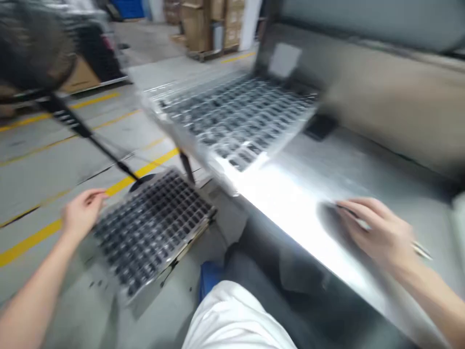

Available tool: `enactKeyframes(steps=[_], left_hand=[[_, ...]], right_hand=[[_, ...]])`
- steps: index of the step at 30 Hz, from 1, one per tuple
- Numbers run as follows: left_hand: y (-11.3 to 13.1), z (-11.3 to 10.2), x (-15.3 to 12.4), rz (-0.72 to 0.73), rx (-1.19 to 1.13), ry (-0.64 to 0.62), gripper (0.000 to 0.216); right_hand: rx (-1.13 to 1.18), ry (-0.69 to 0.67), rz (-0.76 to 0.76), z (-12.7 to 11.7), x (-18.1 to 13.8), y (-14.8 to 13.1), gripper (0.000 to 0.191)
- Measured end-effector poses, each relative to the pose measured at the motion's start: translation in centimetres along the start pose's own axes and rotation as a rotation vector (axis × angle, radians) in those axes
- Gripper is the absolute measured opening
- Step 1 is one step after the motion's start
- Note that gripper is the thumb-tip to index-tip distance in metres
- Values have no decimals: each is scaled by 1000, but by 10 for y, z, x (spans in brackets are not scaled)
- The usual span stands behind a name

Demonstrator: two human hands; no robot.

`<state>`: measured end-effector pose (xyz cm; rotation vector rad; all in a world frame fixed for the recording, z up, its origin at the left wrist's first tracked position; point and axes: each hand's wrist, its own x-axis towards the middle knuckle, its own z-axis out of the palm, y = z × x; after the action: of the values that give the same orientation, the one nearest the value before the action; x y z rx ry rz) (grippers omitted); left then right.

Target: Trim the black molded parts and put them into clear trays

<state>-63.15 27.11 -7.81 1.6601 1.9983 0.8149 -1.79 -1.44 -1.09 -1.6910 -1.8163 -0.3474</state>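
My left hand [83, 213] is over the floor, by the far left edge of a compartmented tray [154, 228] filled with small dark parts. Its fingers are curled into a pinch; whatever lies between them, if anything, is too small to make out. Over the shiny metal table [312, 194], my right hand [381, 235] is closed around a slim metal tool [421, 250] that looks like tweezers. One end shows at the fingers, the other behind the hand. Blur hides its exact shape.
Another clear compartmented tray [240, 116] rests on the table's far left part, with a black flat object [321, 127] beside it. A fan on a black stand [90, 138] rises at left. Cardboard boxes [203, 26] stand behind. Yellow lines mark the floor.
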Motion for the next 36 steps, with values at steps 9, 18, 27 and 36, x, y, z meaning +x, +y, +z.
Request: enactKeyframes(steps=[9,18,27,36], left_hand=[[197,67,-182,1579,-127,-347,77],[383,170,-262,1272,-205,-780,24],[446,221,-294,1360,132,-843,14],[451,238,-293,1463,93,-812,6]], right_hand=[[30,43,82,-36,-32,19,23],[136,410,212,-54,-36,22,22],[-281,221,423,-49,-45,40,26],[-322,-51,568,-48,-50,54,7]])
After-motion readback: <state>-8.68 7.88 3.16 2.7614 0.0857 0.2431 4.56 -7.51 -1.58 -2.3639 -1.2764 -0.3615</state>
